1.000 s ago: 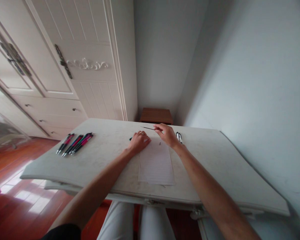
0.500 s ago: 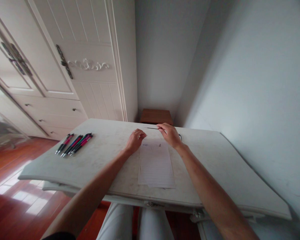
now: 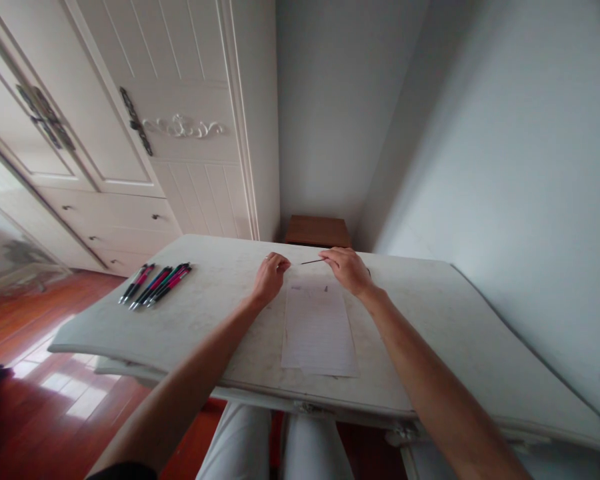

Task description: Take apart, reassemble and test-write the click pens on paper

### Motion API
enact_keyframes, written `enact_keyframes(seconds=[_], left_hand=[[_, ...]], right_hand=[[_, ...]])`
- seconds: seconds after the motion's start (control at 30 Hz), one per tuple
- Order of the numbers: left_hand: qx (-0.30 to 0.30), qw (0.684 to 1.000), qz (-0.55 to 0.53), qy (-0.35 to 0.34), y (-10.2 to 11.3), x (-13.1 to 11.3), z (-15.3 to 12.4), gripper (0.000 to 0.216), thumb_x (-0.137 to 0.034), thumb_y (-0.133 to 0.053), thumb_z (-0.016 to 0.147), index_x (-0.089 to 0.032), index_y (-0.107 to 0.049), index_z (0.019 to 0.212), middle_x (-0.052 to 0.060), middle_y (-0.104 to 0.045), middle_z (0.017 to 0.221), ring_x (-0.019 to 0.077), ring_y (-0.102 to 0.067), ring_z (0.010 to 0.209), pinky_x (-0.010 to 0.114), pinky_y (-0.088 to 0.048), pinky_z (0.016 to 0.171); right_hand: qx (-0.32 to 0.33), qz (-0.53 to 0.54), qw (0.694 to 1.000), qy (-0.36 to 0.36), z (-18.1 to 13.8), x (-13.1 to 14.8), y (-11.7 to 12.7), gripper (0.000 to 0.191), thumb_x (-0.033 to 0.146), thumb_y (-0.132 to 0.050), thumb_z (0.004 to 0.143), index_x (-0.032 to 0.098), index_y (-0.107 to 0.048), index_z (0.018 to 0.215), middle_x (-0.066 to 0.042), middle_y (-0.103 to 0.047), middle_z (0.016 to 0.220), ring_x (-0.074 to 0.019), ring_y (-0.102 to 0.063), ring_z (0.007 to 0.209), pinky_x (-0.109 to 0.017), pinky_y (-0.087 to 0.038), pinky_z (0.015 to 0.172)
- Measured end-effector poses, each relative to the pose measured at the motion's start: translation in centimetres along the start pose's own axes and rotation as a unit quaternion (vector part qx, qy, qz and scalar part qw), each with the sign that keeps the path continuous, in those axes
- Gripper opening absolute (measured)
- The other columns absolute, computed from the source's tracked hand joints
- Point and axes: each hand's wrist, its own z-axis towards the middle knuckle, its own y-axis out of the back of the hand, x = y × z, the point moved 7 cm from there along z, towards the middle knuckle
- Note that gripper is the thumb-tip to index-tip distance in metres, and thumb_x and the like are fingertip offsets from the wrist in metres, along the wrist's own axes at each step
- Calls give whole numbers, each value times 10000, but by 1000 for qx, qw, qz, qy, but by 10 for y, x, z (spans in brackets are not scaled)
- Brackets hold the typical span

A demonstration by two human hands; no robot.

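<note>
Above the far edge of the paper, my right hand (image 3: 349, 271) pinches a thin dark pen refill (image 3: 312, 261) near one end. Its free tip points left toward my left hand, tilted slightly down. My left hand (image 3: 271, 276) has its fingertips pressed together a short gap from that tip. What it holds, if anything, is too small to make out. Sheets of lined paper (image 3: 320, 333) with small marks near the top lie below both hands. Part of a dark object shows just behind my right hand, mostly hidden.
Several click pens (image 3: 167, 285) with black, pink, blue and green parts lie on the left of the white table (image 3: 220, 267). A brown wooden stand (image 3: 317, 230) is behind the far edge. A white wardrobe (image 3: 195, 87) stands at the left, a wall at the right.
The view has shifted slightly. The refill's free tip has dropped a little and less of it shows past my right fingers. Both hands stay pinched above the paper.
</note>
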Motion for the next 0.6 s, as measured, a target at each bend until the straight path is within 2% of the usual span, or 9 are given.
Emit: enact_keyframes(seconds=[0.4, 0.6], left_hand=[[14, 1000, -2, -9, -2, -5, -2, 140, -146, -527, 878, -188, -625, 787, 58, -642, 888, 190, -588, 876, 321, -488, 817], [5, 1000, -6, -9, 4, -9, -2, 150, -155, -526, 881, -189, -626, 775, 56, -645, 879, 188, -589, 870, 323, -497, 811]], right_hand=[[-1, 13, 1000, -7, -1, 1, -2, 279, 73, -581, 872, 238, -742, 1030, -54, -754, 971, -199, -688, 918, -324, -494, 842], [-5, 35, 999, -27, -3, -2, -6, 264, 98, -583, 876, 242, -742, 1030, -60, -750, 982, -204, -688, 916, -336, -510, 857]])
